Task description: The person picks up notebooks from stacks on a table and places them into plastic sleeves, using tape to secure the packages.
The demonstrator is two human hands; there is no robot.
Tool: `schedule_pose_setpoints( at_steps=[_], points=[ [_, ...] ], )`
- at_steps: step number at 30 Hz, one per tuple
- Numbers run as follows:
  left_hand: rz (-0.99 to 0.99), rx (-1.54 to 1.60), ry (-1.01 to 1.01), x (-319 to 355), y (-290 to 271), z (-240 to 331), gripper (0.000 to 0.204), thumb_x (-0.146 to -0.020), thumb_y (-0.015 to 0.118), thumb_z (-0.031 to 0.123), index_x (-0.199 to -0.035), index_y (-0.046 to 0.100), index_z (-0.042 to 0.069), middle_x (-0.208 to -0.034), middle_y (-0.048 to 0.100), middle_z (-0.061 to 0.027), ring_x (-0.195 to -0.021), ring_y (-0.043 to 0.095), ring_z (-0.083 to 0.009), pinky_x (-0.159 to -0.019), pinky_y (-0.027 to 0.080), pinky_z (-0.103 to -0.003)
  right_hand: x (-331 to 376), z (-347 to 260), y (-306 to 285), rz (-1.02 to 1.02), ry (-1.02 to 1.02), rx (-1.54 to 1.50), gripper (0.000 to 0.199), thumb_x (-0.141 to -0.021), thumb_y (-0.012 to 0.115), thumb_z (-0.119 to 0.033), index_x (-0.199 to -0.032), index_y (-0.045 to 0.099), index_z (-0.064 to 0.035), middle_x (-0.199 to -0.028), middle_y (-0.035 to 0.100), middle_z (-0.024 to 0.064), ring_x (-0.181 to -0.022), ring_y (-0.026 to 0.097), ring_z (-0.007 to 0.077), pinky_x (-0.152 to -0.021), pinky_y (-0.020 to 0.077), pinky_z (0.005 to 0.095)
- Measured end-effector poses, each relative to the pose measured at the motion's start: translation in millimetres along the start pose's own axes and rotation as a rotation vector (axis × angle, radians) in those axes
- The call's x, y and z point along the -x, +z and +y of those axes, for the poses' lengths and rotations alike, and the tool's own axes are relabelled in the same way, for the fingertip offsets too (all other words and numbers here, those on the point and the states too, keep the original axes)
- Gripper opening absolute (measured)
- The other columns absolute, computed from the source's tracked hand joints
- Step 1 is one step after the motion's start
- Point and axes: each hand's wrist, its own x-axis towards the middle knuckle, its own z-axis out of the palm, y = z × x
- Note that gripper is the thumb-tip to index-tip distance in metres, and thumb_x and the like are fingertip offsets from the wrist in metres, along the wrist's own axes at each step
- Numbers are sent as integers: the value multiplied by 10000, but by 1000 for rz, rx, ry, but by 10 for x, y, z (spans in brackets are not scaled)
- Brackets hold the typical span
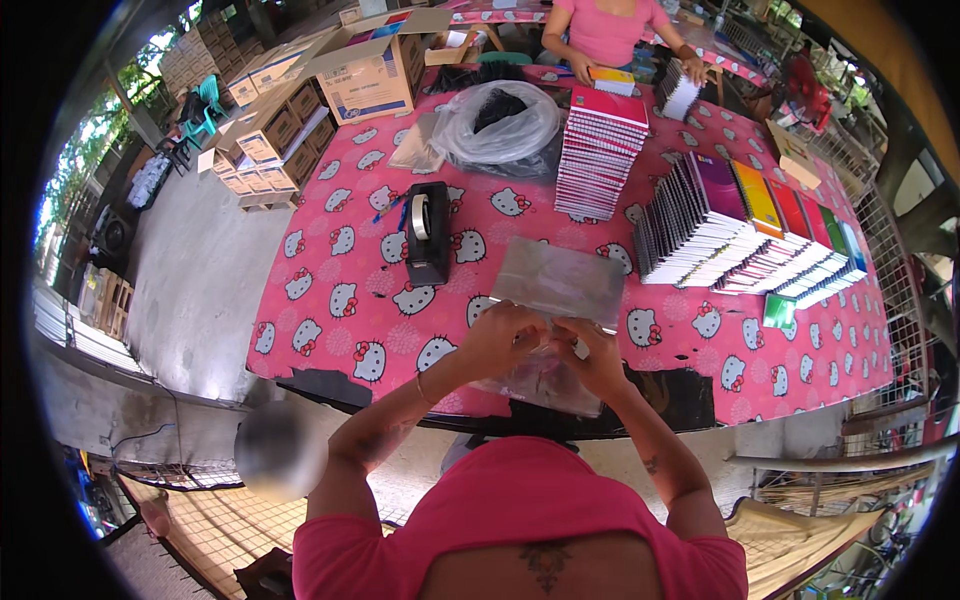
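Observation:
In front of me, both hands are drawn close together over clear plastic lying near the table's front edge. With fingers bent into a pinch, my left hand (pixel 503 338) grips the upper part of a clear plastic bag (pixel 555 385). Close beside it, my right hand (pixel 594 358) pinches the same plastic, its thumb and fingers pressed together. Just beyond my fingers lies a flat stack of clear plastic bags (pixel 560 275). The exact spot where the fingertips meet the plastic is hard to make out.
A black tape dispenser (pixel 428 235) stands left of the bags. Beyond are a tall stack of red notebooks (pixel 602 150) and a big plastic bag (pixel 497 130). Rows of spiral notebooks (pixel 740 225) fill the right. Across the table a person (pixel 608 35) handles notebooks; cardboard boxes (pixel 370 80) stand far left.

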Motion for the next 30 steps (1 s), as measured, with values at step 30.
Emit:
schedule_pose_setpoints(
  at_steps=[30],
  points=[
    [941, 708, -739, 426, -448, -1645, 200, -860, 752, 262, -913, 702, 75, -730, 623, 11, -591, 529, -61, -536, 412, -227, -103, 362, 236, 104, 340, -245, 320, -789, 683, -28, -1105, 631, -50, -947, 595, 28, -831, 566, 112, -734, 460, 273]
  ],
)
